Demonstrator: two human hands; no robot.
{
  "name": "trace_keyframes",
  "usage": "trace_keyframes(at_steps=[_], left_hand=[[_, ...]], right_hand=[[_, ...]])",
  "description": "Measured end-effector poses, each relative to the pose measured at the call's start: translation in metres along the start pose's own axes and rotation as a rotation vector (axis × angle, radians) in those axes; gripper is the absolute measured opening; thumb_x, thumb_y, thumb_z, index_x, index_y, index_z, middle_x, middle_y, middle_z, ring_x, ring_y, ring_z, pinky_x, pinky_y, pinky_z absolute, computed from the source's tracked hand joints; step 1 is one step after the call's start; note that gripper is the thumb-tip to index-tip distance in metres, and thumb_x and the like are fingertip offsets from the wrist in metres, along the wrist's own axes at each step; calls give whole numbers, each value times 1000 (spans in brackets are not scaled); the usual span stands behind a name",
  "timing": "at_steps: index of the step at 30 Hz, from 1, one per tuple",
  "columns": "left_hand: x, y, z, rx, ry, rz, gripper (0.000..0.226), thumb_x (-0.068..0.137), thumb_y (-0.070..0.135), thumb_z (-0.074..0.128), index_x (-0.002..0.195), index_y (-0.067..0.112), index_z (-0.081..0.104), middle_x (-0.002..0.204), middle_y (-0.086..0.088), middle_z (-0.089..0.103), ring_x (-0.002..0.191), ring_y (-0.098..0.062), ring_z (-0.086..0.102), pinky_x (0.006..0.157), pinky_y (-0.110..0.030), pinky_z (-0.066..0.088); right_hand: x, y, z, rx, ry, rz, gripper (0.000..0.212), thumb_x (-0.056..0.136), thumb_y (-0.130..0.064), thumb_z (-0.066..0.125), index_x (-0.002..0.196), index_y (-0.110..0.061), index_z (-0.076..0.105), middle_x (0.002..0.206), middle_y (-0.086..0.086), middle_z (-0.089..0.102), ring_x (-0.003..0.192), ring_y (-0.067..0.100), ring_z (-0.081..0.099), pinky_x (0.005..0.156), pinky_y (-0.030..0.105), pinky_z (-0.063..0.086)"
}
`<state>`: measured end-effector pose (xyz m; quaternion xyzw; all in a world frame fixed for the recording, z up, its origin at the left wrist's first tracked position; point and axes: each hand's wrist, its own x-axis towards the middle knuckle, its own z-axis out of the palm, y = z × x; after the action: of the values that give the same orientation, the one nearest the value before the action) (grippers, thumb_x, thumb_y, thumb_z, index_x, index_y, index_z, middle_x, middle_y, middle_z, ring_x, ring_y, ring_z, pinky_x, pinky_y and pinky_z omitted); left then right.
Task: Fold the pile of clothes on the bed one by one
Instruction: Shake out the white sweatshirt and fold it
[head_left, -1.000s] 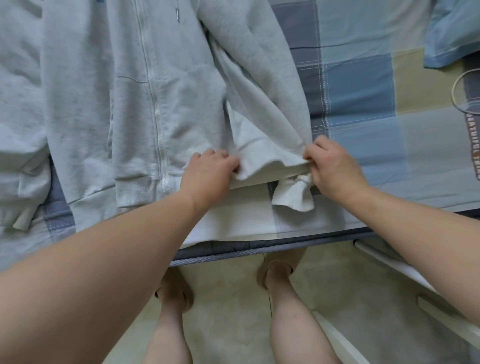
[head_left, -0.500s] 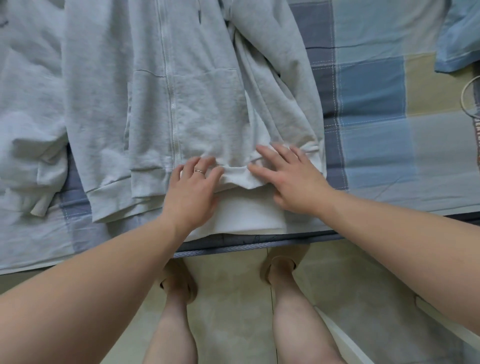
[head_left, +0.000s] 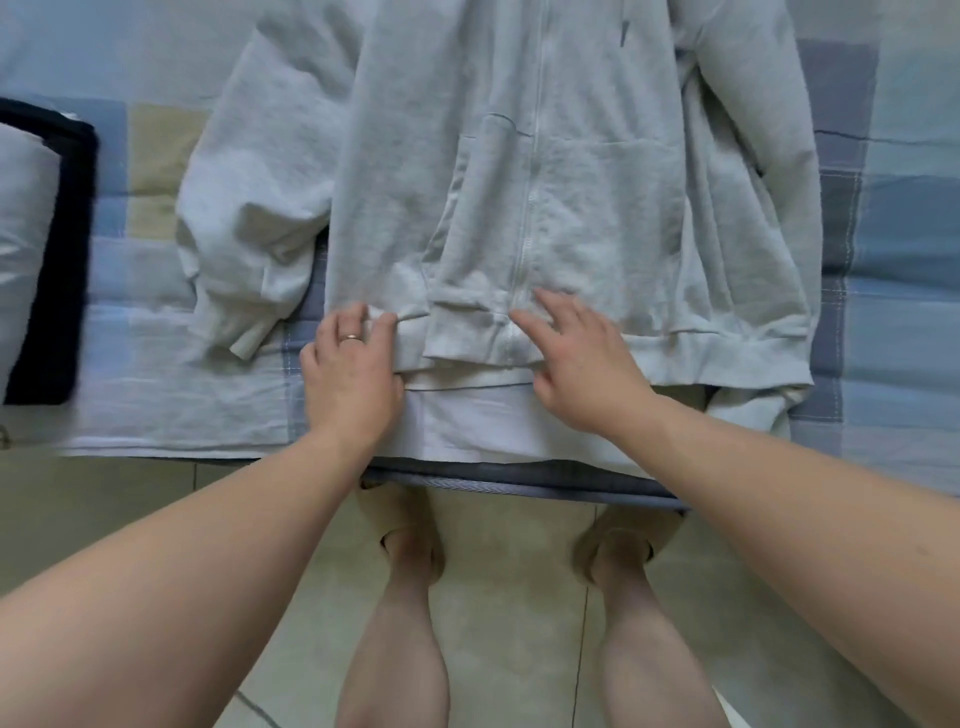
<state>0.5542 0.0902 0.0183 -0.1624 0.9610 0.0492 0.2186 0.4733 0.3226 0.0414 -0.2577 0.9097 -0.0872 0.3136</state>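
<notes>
Head view crops the top of the hoodie (head_left: 519, 182); left hand (head_left: 353, 371) and right hand (head_left: 587, 364) press its hem (head_left: 701, 353), fingers (head_left: 556, 312) straight

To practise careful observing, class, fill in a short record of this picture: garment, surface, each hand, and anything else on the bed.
garment: grey hoodie, front up, zip down the middle
surface: checked sheet on a bed
left hand: rests on the hem, left of the zip; wears a ring
right hand: fingers spread on the hem at the zip
sleeve: crumpled beside the body
other: dark-edged item at the picture's left edge
</notes>
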Motion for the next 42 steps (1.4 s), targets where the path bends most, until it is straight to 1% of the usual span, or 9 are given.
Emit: trace_keyframes(at_steps=[4, 10, 13, 16, 21, 25, 29, 34, 42], left_hand=[[19, -33, -1, -87, 40, 110, 37, 79, -7, 55, 112, 10, 58, 117, -14, 55, 107, -40, 45, 75, -46, 38], [30, -105, -18, 23, 179, 298, 39, 61, -16, 68, 92, 5, 59, 82, -16, 49, 76, -34, 47, 60, -36, 27], [24, -121, -17, 72, 74, 352, 39, 71, -6, 72, 106, 9, 61, 94, -15, 56, 79, -33, 49, 61, -39, 31], [22, -123, -23, -21, -127, 379, 33, 92, 35, 58, 124, 25, 59, 121, -1, 57, 109, -29, 49, 88, -41, 38], [45, -138, -63, -369, 218, -138, 53, 91, 50, 62, 134, 22, 51, 147, -3, 41, 130, -30, 38, 105, -44, 33], [98, -152, -86, -869, -90, -487, 94, 83, 55, 73, 154, 18, 24, 160, -7, 30, 143, -31, 35, 114, -47, 35], [121, -155, -112, -1241, -395, -678, 80, 75, 54, 82, 136, 12, 53, 129, -7, 64, 115, -31, 61, 94, -42, 49], [139, -173, -178, -1158, -417, -524, 32, 78, 30, 84, 101, 12, 71, 103, -11, 75, 93, -30, 70, 90, -43, 57], [227, -253, -324, -499, -33, -67, 27, 98, 35, 57, 103, 8, 55, 107, -15, 59, 96, -32, 54, 72, -36, 38]], right_hand=[[24, -37, 12, -27, -183, 90, 63, 92, -27, 56, 151, -31, 35, 163, 9, 19, 148, 33, 18, 116, 49, 27], [36, -77, 10, -71, 82, 32, 52, 87, -22, 61, 137, -21, 50, 145, 8, 41, 124, 34, 45, 95, 46, 42], [47, -95, 12, -117, -251, 94, 52, 91, -24, 55, 141, -29, 42, 154, 5, 29, 131, 33, 39, 96, 45, 44], [68, -118, -4, -112, -213, 219, 31, 94, -26, 49, 123, -23, 59, 133, 6, 53, 115, 32, 54, 86, 39, 42], [108, -158, -44, 105, -37, 185, 27, 95, -25, 48, 116, -22, 63, 113, 0, 65, 104, 25, 59, 77, 36, 47], [141, -172, -65, 303, -12, 217, 23, 94, -18, 51, 108, -18, 69, 107, -1, 69, 100, 21, 61, 78, 31, 45], [161, -171, -86, 460, -21, 283, 19, 93, -15, 54, 103, -20, 69, 95, -6, 68, 98, 17, 62, 77, 29, 47], [181, -175, -135, 527, -51, 289, 16, 92, -16, 55, 91, -27, 66, 85, -6, 67, 86, 18, 67, 66, 29, 50], [244, -246, -220, 488, 30, 201, 19, 94, -20, 55, 108, -25, 66, 104, 1, 70, 89, 19, 66, 69, 27, 50]])
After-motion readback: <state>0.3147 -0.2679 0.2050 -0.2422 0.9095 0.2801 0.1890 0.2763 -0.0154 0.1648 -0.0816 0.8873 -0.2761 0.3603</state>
